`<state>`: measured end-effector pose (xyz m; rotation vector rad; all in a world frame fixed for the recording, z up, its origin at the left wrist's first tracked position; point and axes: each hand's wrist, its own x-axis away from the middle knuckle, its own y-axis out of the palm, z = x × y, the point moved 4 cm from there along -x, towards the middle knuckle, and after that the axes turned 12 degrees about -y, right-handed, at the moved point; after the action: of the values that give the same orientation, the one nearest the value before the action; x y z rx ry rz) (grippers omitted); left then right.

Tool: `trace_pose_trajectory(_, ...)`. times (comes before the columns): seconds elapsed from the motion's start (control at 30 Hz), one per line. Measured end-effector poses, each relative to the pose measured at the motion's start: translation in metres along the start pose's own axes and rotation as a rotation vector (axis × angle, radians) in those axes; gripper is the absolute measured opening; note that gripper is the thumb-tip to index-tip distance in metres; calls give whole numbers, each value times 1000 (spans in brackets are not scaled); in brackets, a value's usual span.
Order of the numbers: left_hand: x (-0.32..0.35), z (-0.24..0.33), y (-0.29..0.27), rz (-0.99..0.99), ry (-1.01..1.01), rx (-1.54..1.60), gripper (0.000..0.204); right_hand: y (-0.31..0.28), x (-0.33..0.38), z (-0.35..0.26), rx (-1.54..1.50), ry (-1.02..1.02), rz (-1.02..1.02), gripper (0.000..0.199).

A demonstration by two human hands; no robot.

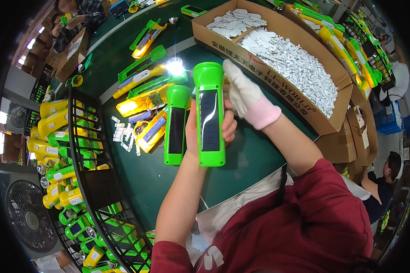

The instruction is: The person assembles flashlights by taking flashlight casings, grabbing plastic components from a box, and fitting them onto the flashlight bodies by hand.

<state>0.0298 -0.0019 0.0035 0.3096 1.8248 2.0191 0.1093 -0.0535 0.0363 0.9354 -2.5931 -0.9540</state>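
Note:
My bare left hand (230,125) is wrapped round a green flashlight (209,157) with a dark solar panel on its side, its head pointing away from me. Beside that flashlight's head is my right hand (246,93), in a white glove with a pink cuff. Its fingers are stretched out; whether they touch the flashlight I cannot tell. Just left of my left hand lies a second green flashlight (176,136) with a similar panel. Behind it, opened yellow and green flashlight housings (152,127) show bluish battery cells and wiring, and one lamp (175,67) shines brightly.
At the left stands a black crate (89,175) full of yellow-green flashlights. A cardboard box (278,84) with many small white plastic parts occupies the far right of the green table (246,161). Small white pieces (123,132) lie near the crate. Other people work farther off.

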Motion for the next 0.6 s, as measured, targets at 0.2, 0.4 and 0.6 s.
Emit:
trace_pose_trajectory(0.2, -4, -9, -6, 182, -129, -408, 58, -8, 7, -11, 240, -41, -151, 54)
trace_pose_trajectory(0.4, 2, -11, 2, 324, -146, -704, 51, -19, -4, -4, 197, -72, -233, 50)
trace_pose_trajectory(0.6, -2, -16, 10, 307, -108, -712, 51, -13, -2, -7, 141, -66, -225, 46)
